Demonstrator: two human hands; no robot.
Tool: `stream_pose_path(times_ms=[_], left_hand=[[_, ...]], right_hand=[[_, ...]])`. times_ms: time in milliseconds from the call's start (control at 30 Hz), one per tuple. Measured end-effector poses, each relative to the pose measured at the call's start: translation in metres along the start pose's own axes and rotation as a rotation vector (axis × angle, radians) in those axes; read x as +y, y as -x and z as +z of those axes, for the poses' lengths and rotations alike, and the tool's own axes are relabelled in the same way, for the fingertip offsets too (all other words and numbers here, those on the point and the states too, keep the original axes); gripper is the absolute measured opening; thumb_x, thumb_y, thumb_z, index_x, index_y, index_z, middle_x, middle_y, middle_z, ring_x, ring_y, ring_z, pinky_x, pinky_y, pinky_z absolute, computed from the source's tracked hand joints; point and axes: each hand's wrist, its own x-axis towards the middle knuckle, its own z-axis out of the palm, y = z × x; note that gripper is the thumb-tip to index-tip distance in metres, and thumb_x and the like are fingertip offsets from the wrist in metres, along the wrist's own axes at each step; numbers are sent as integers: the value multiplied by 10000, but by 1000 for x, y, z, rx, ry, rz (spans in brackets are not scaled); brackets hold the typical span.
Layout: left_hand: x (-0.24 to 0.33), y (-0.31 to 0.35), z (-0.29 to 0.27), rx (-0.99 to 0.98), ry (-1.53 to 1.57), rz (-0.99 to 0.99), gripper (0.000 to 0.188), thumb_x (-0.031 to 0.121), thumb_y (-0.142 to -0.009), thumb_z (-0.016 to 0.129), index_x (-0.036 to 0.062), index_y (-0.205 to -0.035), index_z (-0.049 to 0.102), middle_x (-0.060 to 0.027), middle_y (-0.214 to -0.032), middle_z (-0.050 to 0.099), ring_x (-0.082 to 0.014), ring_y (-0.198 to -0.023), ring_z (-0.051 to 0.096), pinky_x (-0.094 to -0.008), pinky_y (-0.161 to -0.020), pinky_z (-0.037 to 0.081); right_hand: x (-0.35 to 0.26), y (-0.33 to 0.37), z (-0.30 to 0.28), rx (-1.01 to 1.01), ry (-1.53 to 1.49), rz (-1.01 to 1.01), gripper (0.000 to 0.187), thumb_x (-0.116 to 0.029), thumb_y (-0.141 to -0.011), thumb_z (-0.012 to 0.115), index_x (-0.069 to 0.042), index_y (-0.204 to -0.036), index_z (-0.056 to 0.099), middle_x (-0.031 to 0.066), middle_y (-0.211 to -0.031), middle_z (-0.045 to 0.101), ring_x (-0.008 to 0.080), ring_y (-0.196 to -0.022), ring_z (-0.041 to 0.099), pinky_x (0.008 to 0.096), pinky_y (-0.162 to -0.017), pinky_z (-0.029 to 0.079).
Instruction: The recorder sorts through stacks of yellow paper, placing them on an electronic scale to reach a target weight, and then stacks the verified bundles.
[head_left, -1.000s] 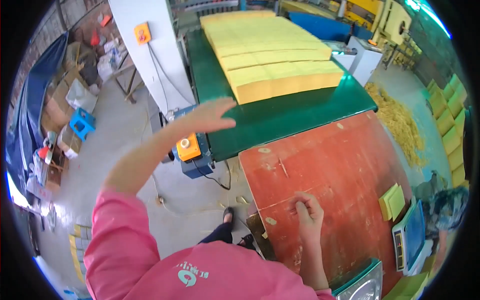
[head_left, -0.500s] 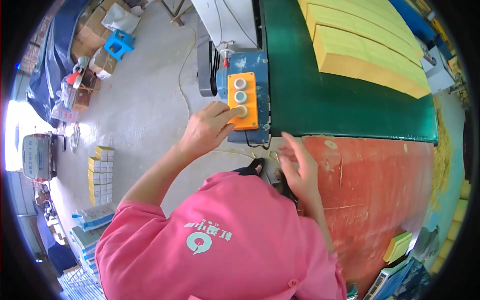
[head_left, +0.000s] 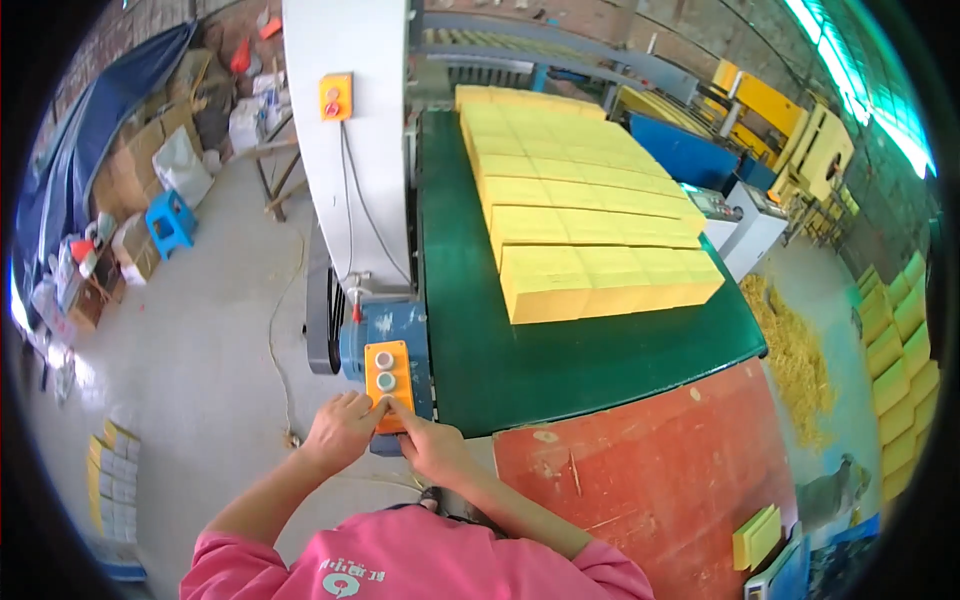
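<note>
An orange control box [head_left: 391,362] with a column of round buttons is mounted on the blue machine housing in front of me. My left hand [head_left: 340,432] reaches it from the left, index finger stretched to the lowest button and the other fingers loosely bent. From the right, my right hand [head_left: 432,447] also points its index finger at that button, the fingertips of both hands close together. Neither hand holds anything. The lowest button is mostly covered by the fingers; whether it is pressed in cannot be seen. A green conveyor belt [head_left: 560,365] beside the box carries rows of yellow blocks [head_left: 612,285].
A red worn tabletop [head_left: 650,455] adjoins the belt. Behind the box rises a white machine column [head_left: 350,190] with a second orange switch box [head_left: 336,97]. A cable [head_left: 275,345] lies on the floor, left of the machine. A blue stool [head_left: 170,222] stands farther left.
My right hand has moved left from beside the red tabletop to the control box's lowest button. My left hand stays there. The view has tilted up, showing more of the belt and blocks.
</note>
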Motion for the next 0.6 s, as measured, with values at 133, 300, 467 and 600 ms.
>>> stream_pose_path(times_ms=[133,300,467,600], left_hand=[[1,3,9,-162,-60,-47,347,71,-779,587,82,-1123,633,-59,-762,616,-258,-691,626,-399,-612,499],[10,-12,9,-449,-166,-164,382,124,-841,549,140,-1220,595,-84,-828,689,-300,-734,675,-441,-594,512],[16,-9,1,-484,-181,-185,440,138,-831,546,145,-1269,579,-92,-777,684,-311,-698,670,-460,-601,510],[11,-12,0,-425,-178,-152,463,150,-819,569,143,-1282,572,-111,-736,675,-300,-678,669,-453,-587,507]], right_hand=[[7,3,13,50,60,-21,603,-143,-854,573,-137,-1427,387,168,-958,673,366,-759,657,461,-655,515],[6,0,11,47,109,60,539,-143,-854,573,-122,-1372,428,161,-870,683,347,-724,668,470,-615,507],[3,4,42,173,208,69,534,-174,-845,595,-106,-1354,450,125,-692,656,343,-620,654,479,-550,490],[-1,1,37,197,271,63,513,-164,-843,590,-77,-1336,476,134,-682,648,348,-603,645,478,-549,494]])
